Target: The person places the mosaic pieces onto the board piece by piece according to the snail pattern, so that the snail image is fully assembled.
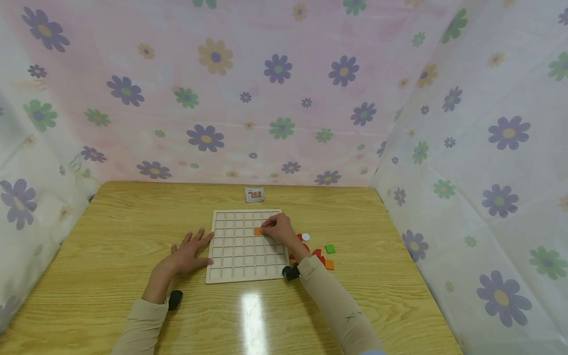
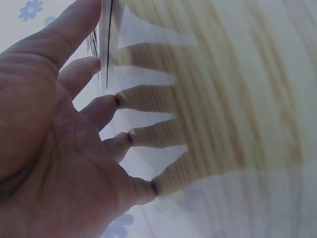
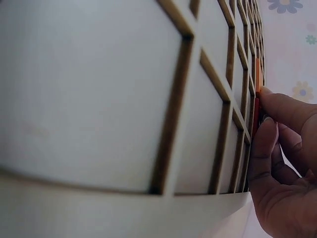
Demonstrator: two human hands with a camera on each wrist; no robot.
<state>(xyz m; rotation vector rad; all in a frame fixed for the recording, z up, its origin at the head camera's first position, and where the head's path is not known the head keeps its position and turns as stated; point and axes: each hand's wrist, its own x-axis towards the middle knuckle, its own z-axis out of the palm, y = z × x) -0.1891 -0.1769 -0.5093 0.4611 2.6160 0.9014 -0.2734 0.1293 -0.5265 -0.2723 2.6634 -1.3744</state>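
A pale wooden grid board (image 1: 226, 272) lies on the table. Spread fingers of my left hand (image 1: 186, 256) rest on the table, with the thumb and index fingertip right at the board's left edge; the left wrist view shows the palm of this hand (image 2: 69, 144). Over the upper right cells, my right hand (image 1: 280, 229) pinches a small red piece (image 3: 255, 118) with thumb and index finger, low against the grid. Beside those fingertips an orange square tile (image 1: 258, 231) sits in a cell. The red piece is hidden by the hand in the head view.
Right of the board lie several red pieces (image 1: 317, 253), a white disc (image 1: 305, 237), a green square tile (image 1: 330, 248) and an orange tile (image 1: 330, 265). A small picture card (image 1: 254, 194) lies behind the board. Flowered cloth (image 1: 239, 108) surrounds the wooden table (image 1: 377, 305).
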